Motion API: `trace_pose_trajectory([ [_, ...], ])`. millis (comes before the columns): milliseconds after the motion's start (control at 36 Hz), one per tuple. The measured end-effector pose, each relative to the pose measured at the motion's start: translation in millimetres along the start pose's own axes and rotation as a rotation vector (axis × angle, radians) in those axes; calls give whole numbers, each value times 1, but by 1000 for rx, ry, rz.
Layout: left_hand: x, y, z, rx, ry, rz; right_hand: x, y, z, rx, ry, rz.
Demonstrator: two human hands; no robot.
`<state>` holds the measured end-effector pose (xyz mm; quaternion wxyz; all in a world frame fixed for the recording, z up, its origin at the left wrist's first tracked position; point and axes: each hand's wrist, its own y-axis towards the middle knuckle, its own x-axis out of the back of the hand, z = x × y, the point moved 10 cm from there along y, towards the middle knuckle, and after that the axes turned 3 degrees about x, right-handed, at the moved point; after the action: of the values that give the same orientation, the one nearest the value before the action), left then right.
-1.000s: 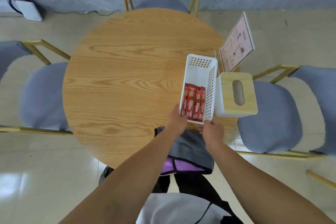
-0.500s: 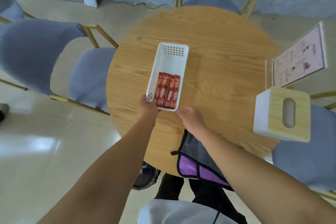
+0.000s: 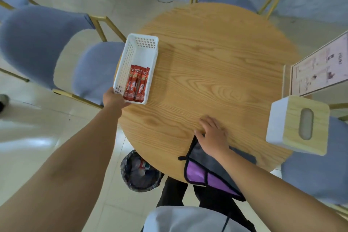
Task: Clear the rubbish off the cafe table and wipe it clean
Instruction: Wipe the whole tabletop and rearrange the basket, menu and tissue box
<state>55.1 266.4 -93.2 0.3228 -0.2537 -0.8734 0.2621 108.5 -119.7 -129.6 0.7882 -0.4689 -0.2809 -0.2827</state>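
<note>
A white slotted basket (image 3: pixel 140 47) with several red coffee sachets (image 3: pixel 137 84) inside hangs over the left edge of the round wooden table (image 3: pixel 216 66). My left hand (image 3: pixel 113 99) grips the basket's near corner. My right hand (image 3: pixel 212 134) lies on the tabletop at the near edge, fingers spread, resting on the top corner of a grey and purple cloth (image 3: pixel 205 167) that drapes over the table's edge.
A wooden-topped tissue box (image 3: pixel 299 124) and a standing menu card (image 3: pixel 320 68) sit at the table's right. A lined waste bin (image 3: pixel 140 171) holding rubbish stands on the floor below the near edge. Grey chairs (image 3: pixel 62 58) ring the table.
The basket has travelled from beside the tissue box to the table's left edge. My right hand has let go of it and dropped onto the cloth.
</note>
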Motion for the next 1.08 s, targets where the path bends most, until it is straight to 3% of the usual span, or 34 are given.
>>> trace_pose_trajectory([
  [167,3,2,6,38,12,-21,1,2,1,4,4,22],
  [250,15,-9,-2,0,128,-156,28,-2,-5,-29,183,-103],
  [389,5,-50,-45,-429,422,-337,116,-26,-22,-30,234,-496],
  [472,-27,-81,-53,-653,431,-221,166,-42,-40,-66,148,-729],
  [528,-62,-114,-52,-784,422,-69,189,-57,-72,-210,121,-829],
  [667,-153,-179,2,-920,593,364,186,-97,-159,-711,126,-720],
  [778,-194,-205,52,-893,780,516,155,-123,-194,-892,168,-491],
  [944,-205,-225,88,-785,810,613,116,-133,-194,-810,260,-391],
  [1083,-201,-235,78,-861,691,639,102,-129,-162,-635,172,-384],
])
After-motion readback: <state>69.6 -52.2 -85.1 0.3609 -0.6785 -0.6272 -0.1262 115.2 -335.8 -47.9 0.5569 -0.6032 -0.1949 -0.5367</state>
